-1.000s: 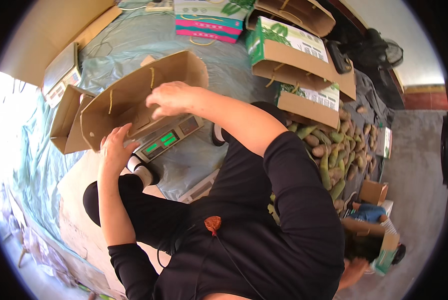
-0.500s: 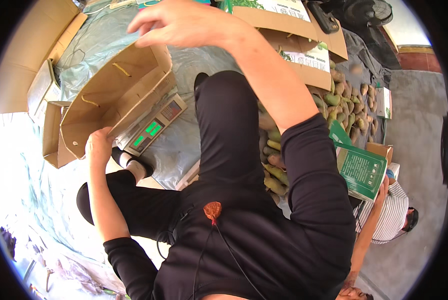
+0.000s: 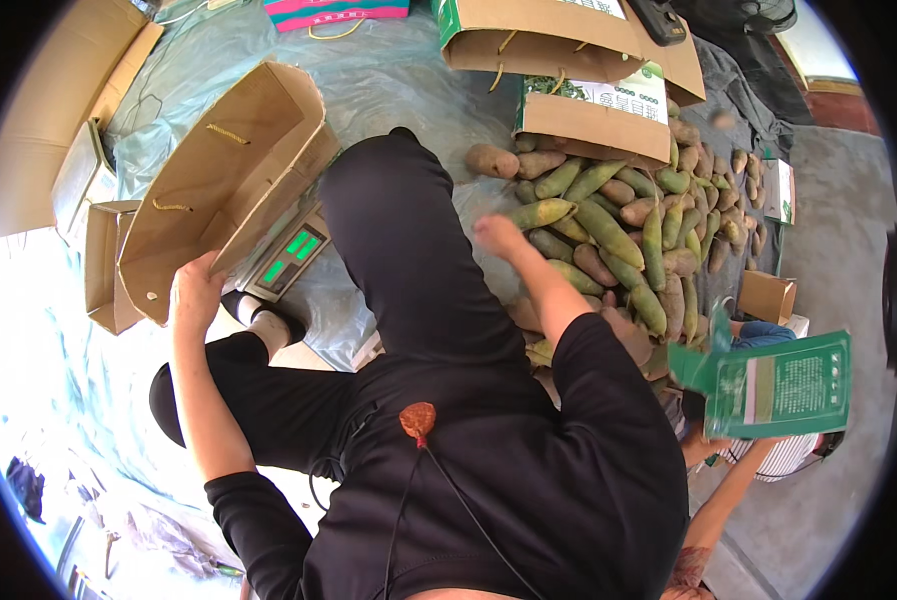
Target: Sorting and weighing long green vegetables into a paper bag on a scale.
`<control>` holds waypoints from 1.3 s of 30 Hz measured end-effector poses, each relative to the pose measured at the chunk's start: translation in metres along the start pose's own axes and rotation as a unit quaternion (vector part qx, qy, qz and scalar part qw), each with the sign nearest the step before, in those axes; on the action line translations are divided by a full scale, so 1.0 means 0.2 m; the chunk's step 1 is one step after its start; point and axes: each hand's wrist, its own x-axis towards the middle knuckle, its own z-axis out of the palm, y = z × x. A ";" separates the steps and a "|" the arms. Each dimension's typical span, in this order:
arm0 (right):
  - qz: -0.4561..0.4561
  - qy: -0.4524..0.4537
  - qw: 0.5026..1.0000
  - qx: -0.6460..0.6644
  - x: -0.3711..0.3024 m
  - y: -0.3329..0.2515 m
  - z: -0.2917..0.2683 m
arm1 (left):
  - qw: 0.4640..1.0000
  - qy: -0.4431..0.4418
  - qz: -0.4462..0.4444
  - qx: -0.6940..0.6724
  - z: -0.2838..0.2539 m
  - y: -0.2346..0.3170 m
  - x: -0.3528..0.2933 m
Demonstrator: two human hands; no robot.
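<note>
An open cardboard carton (image 3: 254, 150) with yellow rope handles stands tilted on a digital scale (image 3: 287, 262) with green lit digits. My left hand (image 3: 197, 290) has its fingers closed over the carton's near edge. My right hand (image 3: 499, 236) is low by the left side of a pile of long green radishes (image 3: 609, 232), at the tip of one green radish (image 3: 542, 214). Its fingers are bunched and partly hidden, so I cannot tell whether it grips that radish. Brownish, earth-coloured roots (image 3: 491, 160) lie among the green ones.
Printed cartons (image 3: 597, 120) with rope handles lie beyond the pile. At right, a co-worker's hands hold a green carton (image 3: 784, 385). A pink and teal bag (image 3: 334, 12) stands at the back, a fan (image 3: 764, 15) at far right. Plastic sheeting (image 3: 389, 90) covers the floor.
My right hand has come down from above the carton to the left side of the radish pile. My left hand stays on the carton. The co-worker's green carton has turned and shifted right.
</note>
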 end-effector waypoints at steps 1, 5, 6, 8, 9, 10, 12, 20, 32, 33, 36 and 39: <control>0.005 -0.037 0.999 0.003 -0.04 -0.10 0.06 | 1.000 -0.002 -0.021 0.008 -0.01 -0.04 -0.05; -0.011 -0.154 0.988 0.007 -0.25 -0.18 0.22 | 0.999 0.006 -0.019 0.032 -0.01 -0.08 -0.07; -0.007 -0.155 0.988 0.009 -0.27 -0.16 0.25 | 0.999 0.009 -0.024 0.033 0.00 -0.07 -0.06; 0.046 -0.162 0.986 -0.009 -0.32 -0.10 0.29 | 0.999 0.008 -0.026 0.034 0.00 -0.05 -0.03; 0.047 -0.165 0.985 -0.007 -0.31 -0.09 0.28 | 0.999 0.004 -0.028 0.038 0.00 -0.04 -0.03; 0.065 -0.191 0.979 0.001 -0.28 -0.09 0.25 | 0.999 0.002 -0.031 0.043 0.00 -0.04 -0.03; 0.082 -0.218 0.972 0.009 -0.27 -0.09 0.22 | 0.999 0.003 -0.030 0.042 0.00 -0.06 -0.03; 0.061 -0.141 0.988 -0.032 -0.31 -0.14 0.29 | 0.999 -0.002 -0.041 0.026 0.02 -0.03 0.01; 0.077 -0.038 0.992 0.090 -0.23 0.64 0.73 | 0.999 0.011 -0.002 0.033 0.07 -0.02 0.09; 0.121 0.009 0.949 0.290 -0.19 0.67 0.69 | 0.999 0.021 -0.004 0.027 0.05 -0.01 0.09; -0.007 -0.016 0.998 0.055 -0.09 -0.24 0.14 | 0.993 0.004 -0.095 0.072 -0.05 -0.11 -0.18; -0.051 0.126 0.986 0.096 0.00 -0.30 -0.25 | 0.997 0.010 -0.041 0.066 0.00 -0.10 -0.06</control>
